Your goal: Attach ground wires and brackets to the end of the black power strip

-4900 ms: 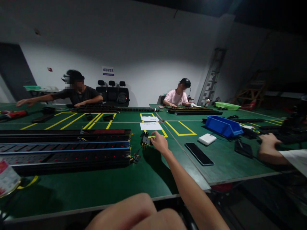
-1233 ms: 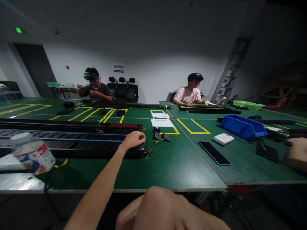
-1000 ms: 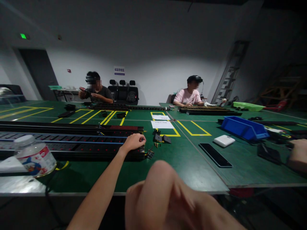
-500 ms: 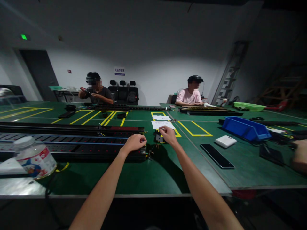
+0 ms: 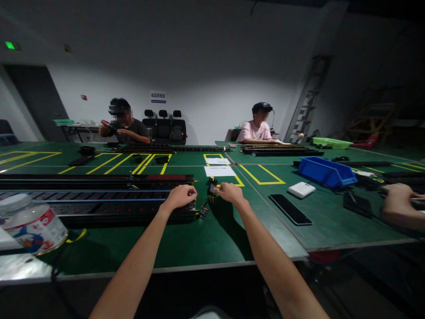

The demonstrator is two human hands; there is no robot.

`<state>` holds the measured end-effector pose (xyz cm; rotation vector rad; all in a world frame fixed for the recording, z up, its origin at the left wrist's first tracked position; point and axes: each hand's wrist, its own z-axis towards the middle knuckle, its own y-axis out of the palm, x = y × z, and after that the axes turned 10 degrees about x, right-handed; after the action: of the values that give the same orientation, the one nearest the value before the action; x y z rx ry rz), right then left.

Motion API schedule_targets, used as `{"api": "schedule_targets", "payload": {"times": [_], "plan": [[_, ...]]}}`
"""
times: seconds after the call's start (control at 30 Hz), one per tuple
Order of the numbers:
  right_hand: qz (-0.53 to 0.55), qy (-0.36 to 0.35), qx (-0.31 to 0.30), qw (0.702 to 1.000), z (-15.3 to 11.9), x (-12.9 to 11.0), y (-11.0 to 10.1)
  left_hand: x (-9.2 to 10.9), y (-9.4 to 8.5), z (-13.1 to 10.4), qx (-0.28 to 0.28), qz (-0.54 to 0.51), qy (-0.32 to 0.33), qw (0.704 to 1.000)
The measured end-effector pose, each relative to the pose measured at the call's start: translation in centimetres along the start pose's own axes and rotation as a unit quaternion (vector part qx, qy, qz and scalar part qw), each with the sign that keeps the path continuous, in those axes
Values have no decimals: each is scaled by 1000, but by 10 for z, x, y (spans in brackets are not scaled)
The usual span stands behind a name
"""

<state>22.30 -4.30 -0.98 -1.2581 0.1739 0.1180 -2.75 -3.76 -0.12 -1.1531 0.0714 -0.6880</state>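
Observation:
My left hand (image 5: pixel 181 196) is closed at the right end of a long black rail (image 5: pixel 109 208) dotted with red marks, its fingers curled over that end. Loose wires with small connectors (image 5: pixel 203 212) stick out just below the fingers. To the right, my right hand (image 5: pixel 230 193) pinches a small black part with a greyish face (image 5: pixel 213 188); short wires hang beneath it. A gap of green table separates this part from the rail end. The inner fingertips of both hands are partly hidden.
A clear plastic jar (image 5: pixel 33 226) stands at the left. On the right lie a phone (image 5: pixel 290 209), a white case (image 5: pixel 301 189) and a blue bin (image 5: pixel 327 173). A co-worker's hand (image 5: pixel 400 204) is at the far right. Two people sit across the green table.
The view has turned slightly right, so things appear shifted left. My right hand has come lower on the small black part, while my left hand stays at the rail end.

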Motion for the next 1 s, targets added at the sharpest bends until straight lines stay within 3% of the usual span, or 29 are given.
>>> {"api": "schedule_targets", "payload": {"times": [0.13, 0.4, 0.53, 0.73, 0.83, 1.0], "plan": [[23, -16, 0, 1000, 1, -1, 7, -1, 1, 0, 1, -2, 4, 1000], [116, 28, 118, 986, -1, -20, 15, -4, 4, 0, 48, -32, 22, 998], [140, 34, 136, 980, 2, -14, 19, -4, 5, -1, 42, -31, 25, 998], [260, 53, 158, 951, 11, -8, 25, -2, 4, 0, 40, -34, 15, 999], [300, 71, 161, 938, 13, -9, 27, 0, 1, 0, 57, -36, -23, 997], [330, 95, 124, 931, 11, -12, 29, -3, -2, 2, 127, 5, -161, 979]]}}
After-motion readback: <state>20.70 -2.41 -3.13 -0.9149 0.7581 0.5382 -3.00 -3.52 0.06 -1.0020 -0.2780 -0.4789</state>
